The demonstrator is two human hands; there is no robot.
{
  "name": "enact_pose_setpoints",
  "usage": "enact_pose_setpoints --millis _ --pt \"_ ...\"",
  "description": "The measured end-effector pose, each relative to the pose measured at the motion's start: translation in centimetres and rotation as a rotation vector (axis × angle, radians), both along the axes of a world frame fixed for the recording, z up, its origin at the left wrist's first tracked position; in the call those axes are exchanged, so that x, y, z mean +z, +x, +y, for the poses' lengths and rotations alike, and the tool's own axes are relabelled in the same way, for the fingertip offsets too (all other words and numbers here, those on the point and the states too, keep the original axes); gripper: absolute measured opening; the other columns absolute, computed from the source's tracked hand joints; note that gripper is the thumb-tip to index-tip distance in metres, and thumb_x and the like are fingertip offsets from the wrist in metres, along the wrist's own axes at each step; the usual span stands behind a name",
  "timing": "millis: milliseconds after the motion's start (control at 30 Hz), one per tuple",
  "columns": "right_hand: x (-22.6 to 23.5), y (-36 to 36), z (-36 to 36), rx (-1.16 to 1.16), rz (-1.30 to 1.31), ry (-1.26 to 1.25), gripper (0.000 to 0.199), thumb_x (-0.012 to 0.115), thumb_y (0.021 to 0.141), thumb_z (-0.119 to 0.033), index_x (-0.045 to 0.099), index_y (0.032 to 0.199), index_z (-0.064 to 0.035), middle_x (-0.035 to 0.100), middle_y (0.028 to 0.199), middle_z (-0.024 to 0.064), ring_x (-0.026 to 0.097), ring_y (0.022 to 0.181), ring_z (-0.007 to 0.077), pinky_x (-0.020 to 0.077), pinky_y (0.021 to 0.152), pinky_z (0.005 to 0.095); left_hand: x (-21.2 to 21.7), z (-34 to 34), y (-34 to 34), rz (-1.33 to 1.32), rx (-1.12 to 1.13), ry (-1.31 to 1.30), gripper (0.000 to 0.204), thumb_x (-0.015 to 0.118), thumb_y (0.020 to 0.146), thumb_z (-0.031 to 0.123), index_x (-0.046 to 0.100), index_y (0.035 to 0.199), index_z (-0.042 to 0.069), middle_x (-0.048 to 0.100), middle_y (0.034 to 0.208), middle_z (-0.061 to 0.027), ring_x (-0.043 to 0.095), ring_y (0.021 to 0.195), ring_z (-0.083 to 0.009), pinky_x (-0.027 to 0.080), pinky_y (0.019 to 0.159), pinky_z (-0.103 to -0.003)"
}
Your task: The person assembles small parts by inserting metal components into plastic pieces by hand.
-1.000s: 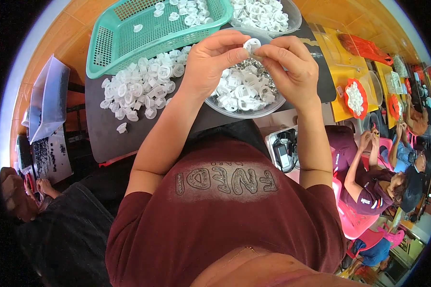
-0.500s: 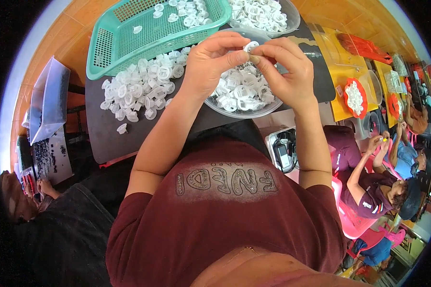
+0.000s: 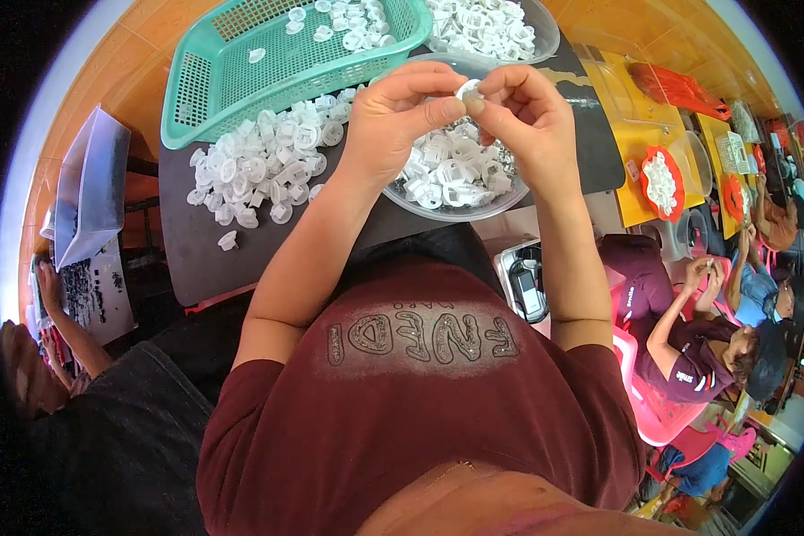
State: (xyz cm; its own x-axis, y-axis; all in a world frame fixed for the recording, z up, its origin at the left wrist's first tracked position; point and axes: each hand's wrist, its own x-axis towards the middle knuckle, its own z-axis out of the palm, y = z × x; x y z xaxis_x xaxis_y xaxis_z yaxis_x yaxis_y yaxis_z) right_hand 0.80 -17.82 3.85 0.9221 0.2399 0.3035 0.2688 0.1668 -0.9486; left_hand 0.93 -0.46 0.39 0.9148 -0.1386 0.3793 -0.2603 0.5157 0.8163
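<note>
Both my hands meet above a clear bowl [image 3: 447, 214] of white plastic parts, gripping one small round white plastic part [image 3: 467, 90] between them. My left hand [image 3: 400, 114] pinches it from the left with thumb and forefinger. From the right, the thumb and fingers of my right hand [image 3: 533, 116] press on the same part, covering much of it. Inside the bowl lie many similar white parts [image 3: 456, 168], with tiny metallic-looking pieces at the right side. A loose heap of white plastic parts [image 3: 268, 165] rests on the dark table [image 3: 207, 268] beside my left forearm.
A green basket [image 3: 286, 100] with some white parts stands at the back left. Behind my hands is another bowl of white parts [image 3: 482, 29]. A metal tin [image 3: 512, 259] holding a dark device sits right of my lap. Co-workers [image 3: 701, 353] sit on both sides.
My right hand has turned and its fingers have curled in around the white part. My left hand has barely moved. A co-worker at the left has raised an arm.
</note>
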Motion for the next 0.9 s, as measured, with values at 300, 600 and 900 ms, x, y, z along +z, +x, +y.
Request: enact_pose_setpoints --millis 300,600,900 --pt "0.21 -0.26 0.07 0.066 0.063 0.129 0.014 0.071 0.081 -0.001 0.061 0.091 -0.0036 0.056 0.069 -0.0027 0.055 0.057 0.0040 0.0424 0.049 0.0184 0.28 0.22 -0.30 0.156 -0.131 -0.064 0.019 0.072 0.083 -0.001 0.070 0.101 -0.002 0.065 0.105 -0.0066 0.061 0.096 -0.0154 0.050 0.085 -0.028" --pt "-0.14 0.03 -0.36 0.286 0.175 0.266 0.019 0.070 0.082 0.000 0.059 0.098 -0.0036 0.058 0.070 0.0000 0.053 0.053 0.0079 0.0405 0.047 0.0218 -0.30 0.10 -0.35 -0.049 -0.164 -0.110 0.019 0.070 0.085 0.002 0.070 0.103 -0.001 0.065 0.105 -0.0074 0.063 0.096 -0.0179 0.051 0.087 -0.033" --pt "-0.25 0.08 -0.08 0.282 0.241 0.321 0.026 0.067 0.086 -0.002 0.058 0.110 -0.0035 0.058 0.073 0.0004 0.052 0.058 0.0072 0.0411 0.051 0.0213 -0.23 -0.24 -0.11 0.190 -0.304 -0.256 0.022 0.062 0.093 0.012 0.066 0.111 -0.001 0.068 0.102 -0.0109 0.066 0.088 -0.0213 0.056 0.084 -0.040"
